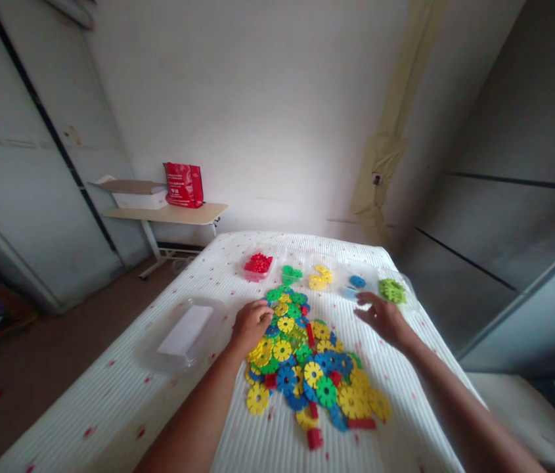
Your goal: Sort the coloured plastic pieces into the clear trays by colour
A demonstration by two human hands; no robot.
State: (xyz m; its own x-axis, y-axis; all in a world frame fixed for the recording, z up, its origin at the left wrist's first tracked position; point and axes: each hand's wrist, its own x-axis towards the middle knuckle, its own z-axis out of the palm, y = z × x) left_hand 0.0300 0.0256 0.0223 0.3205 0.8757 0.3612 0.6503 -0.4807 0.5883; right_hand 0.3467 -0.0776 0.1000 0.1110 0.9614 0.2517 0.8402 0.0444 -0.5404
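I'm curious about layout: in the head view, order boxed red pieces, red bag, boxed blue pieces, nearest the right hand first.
1. Boxed blue pieces: just past the right hand.
2. Boxed red pieces: farther left.
3. Red bag: on the side table.

Soft, rather dim light fills the room; its source cannot be told. The wall (277,118) beyond the hands is brightest in its middle and greys outward. Left of the left hand (251,323), the door (16,151) is duller and the floor (16,387) dark; right of the right hand (380,316), the cabinet (508,144) sinks into deep grey. Shadows on the bed (198,420) are faint and soft-edged. A pale sheen lies on the lid (186,364) left of the left hand. The discs between the hands keep strong colour, with slightly soft outlines. The right fingertips look smeared. Wide-angle distortion stretches both forearms and tilts the outer uprights.
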